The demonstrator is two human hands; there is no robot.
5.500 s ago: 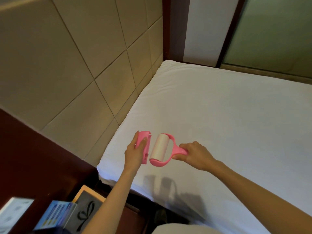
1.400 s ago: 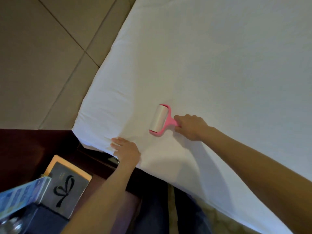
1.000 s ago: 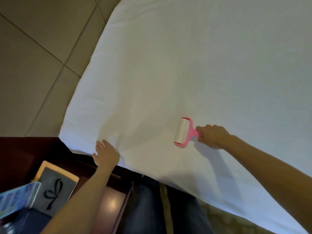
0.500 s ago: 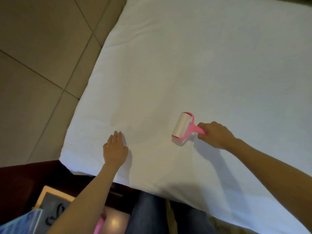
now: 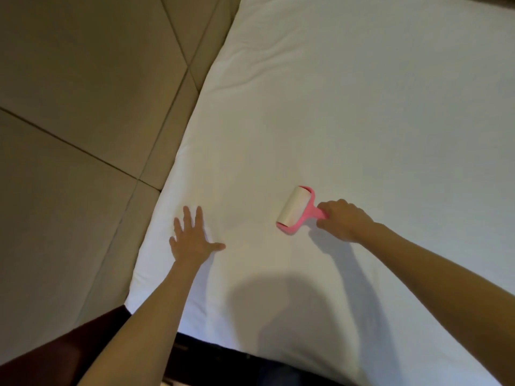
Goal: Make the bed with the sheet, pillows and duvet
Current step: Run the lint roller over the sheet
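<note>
Sheet (image 5: pixel 348 107), white and smooth, fills the right and centre of the head view; beige padded wall panels (image 5: pixel 83 107) fill the left. The left hand (image 5: pixel 192 240) lies flat on it, fingers spread, holding nothing. The right hand (image 5: pixel 341 220) grips a pink lint roller (image 5: pixel 294 208) resting on the sheet at centre.

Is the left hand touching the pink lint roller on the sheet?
Apart. The head view shows the left hand spread flat on the sheet, with bare white fabric between it and the lint roller.
</note>
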